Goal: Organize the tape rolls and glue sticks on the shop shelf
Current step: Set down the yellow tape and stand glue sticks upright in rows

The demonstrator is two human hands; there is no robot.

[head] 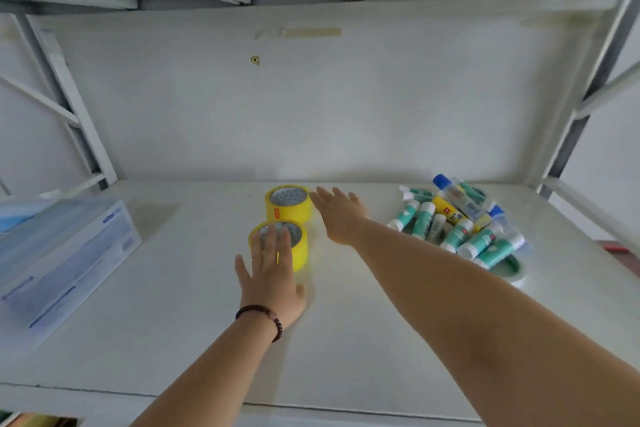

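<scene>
Two yellow tape rolls stand in a line on the white shelf [194, 322], one behind the other. My left hand [270, 274] lies flat with straight fingers against the near tape roll [300, 250], covering its left side. My right hand [339, 215] is stretched out flat just right of the far tape roll [289, 206], fingertips by its rim. A heap of glue sticks [460, 222], mostly green and white with some blue-capped and one yellow, lies at the right on a green-rimmed lid [516, 269].
A clear plastic pack of blue sheets [59, 253] lies at the shelf's left end. The back panel [311, 107] closes the rear, and metal uprights [585, 94] frame both sides. Another shelf board runs overhead.
</scene>
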